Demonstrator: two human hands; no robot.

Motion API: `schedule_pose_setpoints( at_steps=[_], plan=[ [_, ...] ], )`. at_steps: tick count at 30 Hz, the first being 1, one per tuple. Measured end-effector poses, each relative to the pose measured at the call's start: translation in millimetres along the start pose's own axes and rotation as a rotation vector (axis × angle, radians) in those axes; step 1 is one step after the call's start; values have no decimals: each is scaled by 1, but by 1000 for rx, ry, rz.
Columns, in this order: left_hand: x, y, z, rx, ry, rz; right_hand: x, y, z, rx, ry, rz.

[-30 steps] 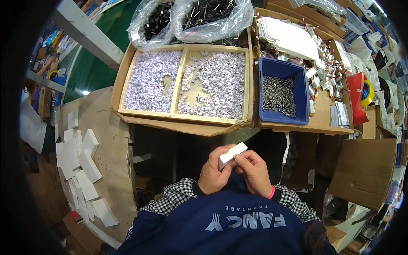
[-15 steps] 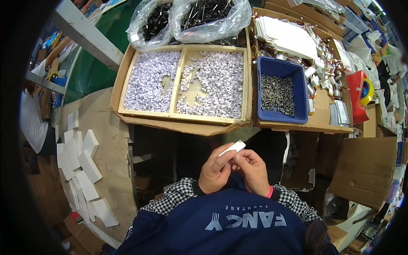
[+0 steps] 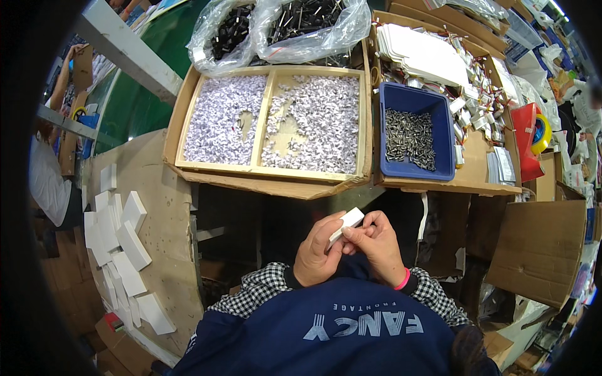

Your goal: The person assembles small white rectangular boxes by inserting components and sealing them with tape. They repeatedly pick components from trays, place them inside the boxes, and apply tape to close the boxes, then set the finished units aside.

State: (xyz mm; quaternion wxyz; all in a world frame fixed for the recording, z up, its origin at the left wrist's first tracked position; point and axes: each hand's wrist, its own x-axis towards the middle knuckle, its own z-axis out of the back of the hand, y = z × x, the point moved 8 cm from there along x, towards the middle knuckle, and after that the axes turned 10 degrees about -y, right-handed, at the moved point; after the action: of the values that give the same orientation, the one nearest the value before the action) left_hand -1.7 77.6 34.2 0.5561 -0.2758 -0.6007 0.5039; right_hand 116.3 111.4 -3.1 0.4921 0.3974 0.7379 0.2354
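Hands met close in front of the person's chest, just below the near edge of the worktop, and between them sat a small white box. The left hand was closed around the box from below and behind, gripping it so that one end stuck up and out toward the trays. The right hand was curled with its fingertips pressed at the box's near end, seemingly working at its flap, though whether it pinched anything else could not be told. Holding the box so near the body likely gave a steady grip and a clear look at it. Supplies lay within a forward reach: a divided wooden tray heaped with small pale pieces, and just beside it on the right a blue bin of small metal parts. More white boxes lay grouped on the board at the person's left, well apart from the parts.
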Motion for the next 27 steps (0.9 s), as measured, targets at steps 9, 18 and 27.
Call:
schedule_pose_setpoints(
  at_steps=[9, 18, 27],
  plan=[
    [-3, 6, -1, -18, 18, 67, 5, 16, 11, -602, -150, 383],
    [-17, 27, -5, -255, 93, 428, -24, 56, -21, -910, 23, 1194],
    [-36, 32, -10, -412, 285, 568, -1, 31, -11, -939, 569, 730]
  ],
)
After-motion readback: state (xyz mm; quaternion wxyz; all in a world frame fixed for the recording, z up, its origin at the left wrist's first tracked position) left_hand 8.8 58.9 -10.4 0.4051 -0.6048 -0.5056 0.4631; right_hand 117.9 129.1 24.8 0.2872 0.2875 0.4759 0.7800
